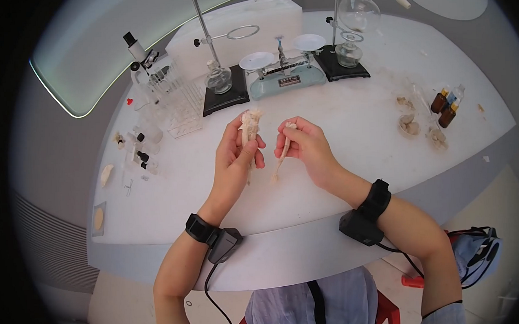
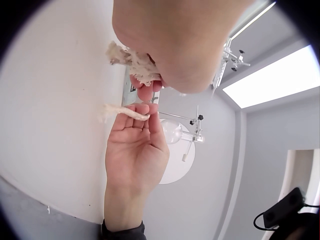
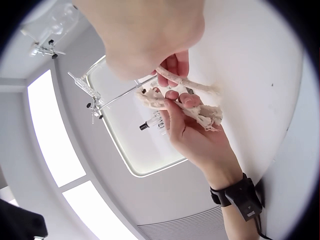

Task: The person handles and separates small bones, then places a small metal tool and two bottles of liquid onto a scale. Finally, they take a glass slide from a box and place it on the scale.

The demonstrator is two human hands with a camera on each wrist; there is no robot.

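Note:
My left hand (image 1: 231, 157) grips a pale, ragged, fibrous piece (image 1: 250, 127), its thumb laid along the front. The piece's torn, crumbly top sticks up above the fingers, and a thin tail hangs below them. Close to its right, my right hand (image 1: 314, 147) pinches a thin pale strip (image 1: 283, 152) between thumb and fingers. That strip slants downward to a frayed tip. Both hands are raised over the table near its middle. In the right wrist view the ragged piece (image 3: 205, 115) lies across the left palm, with flaky bits along its edges.
Behind the hands stand a balance scale (image 1: 287, 77) and ring stands with glass flasks (image 1: 218, 80). A test tube rack (image 1: 179, 110), microscope (image 1: 142, 54) and small bottles (image 1: 143, 156) sit at left. Brown bottles (image 1: 447, 114) and dishes of dry pale pieces (image 1: 408, 126) sit at right.

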